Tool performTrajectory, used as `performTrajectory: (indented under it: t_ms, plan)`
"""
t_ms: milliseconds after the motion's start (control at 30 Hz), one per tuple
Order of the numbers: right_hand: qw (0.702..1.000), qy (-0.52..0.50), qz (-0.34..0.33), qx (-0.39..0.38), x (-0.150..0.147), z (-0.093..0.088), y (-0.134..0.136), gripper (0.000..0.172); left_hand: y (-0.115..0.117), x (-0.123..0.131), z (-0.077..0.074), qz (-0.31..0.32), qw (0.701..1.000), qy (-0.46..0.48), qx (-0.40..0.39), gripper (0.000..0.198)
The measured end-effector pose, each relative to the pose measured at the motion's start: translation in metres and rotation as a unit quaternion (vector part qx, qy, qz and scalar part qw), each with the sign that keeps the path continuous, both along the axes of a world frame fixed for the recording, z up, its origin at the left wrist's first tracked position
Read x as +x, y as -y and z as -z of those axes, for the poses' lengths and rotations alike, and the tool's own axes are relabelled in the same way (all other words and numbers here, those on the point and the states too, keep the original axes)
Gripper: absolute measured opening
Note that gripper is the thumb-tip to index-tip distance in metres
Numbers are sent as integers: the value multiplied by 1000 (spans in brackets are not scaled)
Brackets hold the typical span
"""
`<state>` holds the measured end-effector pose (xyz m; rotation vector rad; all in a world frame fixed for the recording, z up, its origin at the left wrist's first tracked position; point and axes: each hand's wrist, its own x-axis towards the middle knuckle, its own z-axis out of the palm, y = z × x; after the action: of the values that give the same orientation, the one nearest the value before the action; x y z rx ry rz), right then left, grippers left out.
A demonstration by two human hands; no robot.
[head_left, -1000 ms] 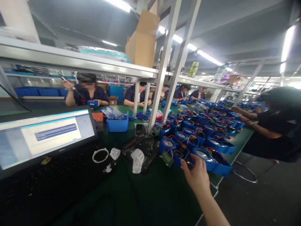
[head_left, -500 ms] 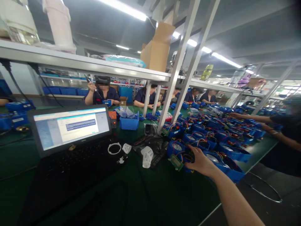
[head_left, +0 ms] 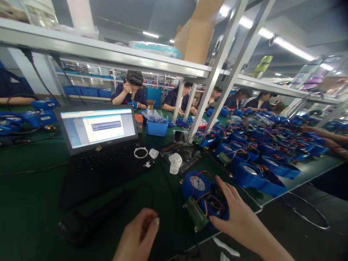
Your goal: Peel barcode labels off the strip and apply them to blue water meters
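Note:
My right hand (head_left: 235,214) grips a blue water meter (head_left: 192,184) by its right side, thumb at the front and fingers behind. The meter has a round white dial, and its open housing shows wires. A green circuit board with a small display (head_left: 197,214) hangs at its front, joined by thin coloured wires. At the bottom centre, left of the meter and apart from it, my left hand (head_left: 138,235) has its fingers curled together; whether anything is inside them is hidden. A black handheld device with a cable (head_left: 78,224) lies on the table to its left.
An open laptop (head_left: 99,127) stands at left on the green table. A white ring (head_left: 140,152) and crumpled white label pieces (head_left: 175,163) lie beside it. Rows of blue meters (head_left: 251,174) fill the right side. A metal post (head_left: 214,83) and co-workers (head_left: 130,92) are beyond.
My right hand has drawn the water meter away from the rows, toward me. My left hand has come into view at the bottom. The camera view has shifted.

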<state>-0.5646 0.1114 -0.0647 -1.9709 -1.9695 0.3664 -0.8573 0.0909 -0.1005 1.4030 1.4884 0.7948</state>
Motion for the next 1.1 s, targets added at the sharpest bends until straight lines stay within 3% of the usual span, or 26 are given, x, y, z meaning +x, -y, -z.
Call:
performTrajectory:
  t_ms: [133,267,433,633,767,900,1033,1100]
  plan:
    - [999,-33,-13,1,-21,-1,6,95,-44,46,-2,4,995,62,-77,54]
    - [997,-71,-17,-3,-22,2,8,95,-70,66,8,6,989,85,-118,68]
    - [995,-92,-24,13,-19,6,6,93,-77,78,-7,40,975,124,-178,51]
    - [992,-111,-23,49,-24,10,10,91,-72,80,-37,63,972,115,-196,24]
    - [986,-150,-19,67,-17,16,12,91,-72,76,-46,72,972,102,-199,20]
    - [939,-335,-44,62,8,34,2,85,-75,73,-43,84,972,95,-200,18]
    - [892,-440,85,-63,10,51,-10,83,-75,74,-38,80,972,114,-192,22]
    - [867,-477,94,-112,0,52,-12,88,-73,75,-35,70,973,128,-179,28]
